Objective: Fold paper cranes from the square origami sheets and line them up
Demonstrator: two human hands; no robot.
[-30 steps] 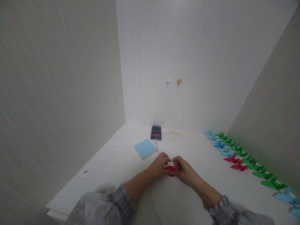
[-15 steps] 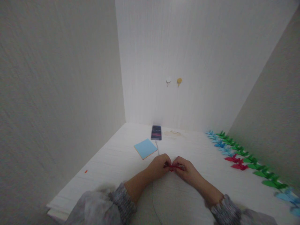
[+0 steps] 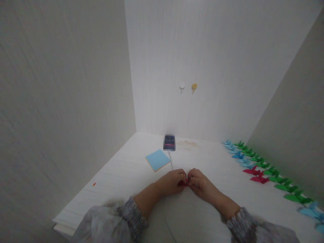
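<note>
Close together over the white table, both my hands pinch one small piece of folded red paper (image 3: 184, 184). My left hand (image 3: 172, 182) has its fingers closed on the paper's left side and wears a ring. From the right, my right hand (image 3: 199, 182) grips the same paper between thumb and fingertips. Most of the paper is hidden by the fingers, so its full shape cannot be made out. Just beyond my left hand lies a stack of square blue paper (image 3: 158, 160).
A pixelated phone (image 3: 169, 142) stands at the back with a white cable (image 3: 166, 212) running toward me. Rows of folded paper cranes, green (image 3: 286, 185), blue (image 3: 238, 155) and red (image 3: 259, 178), line the right side. An orange scrap (image 3: 94, 184) lies left. Two hooks (image 3: 194, 86) hang on the wall.
My left hand has turned so its fingers cover more of the red paper. My right fingertips have shifted on it, and a red bit now sticks up between the hands.
</note>
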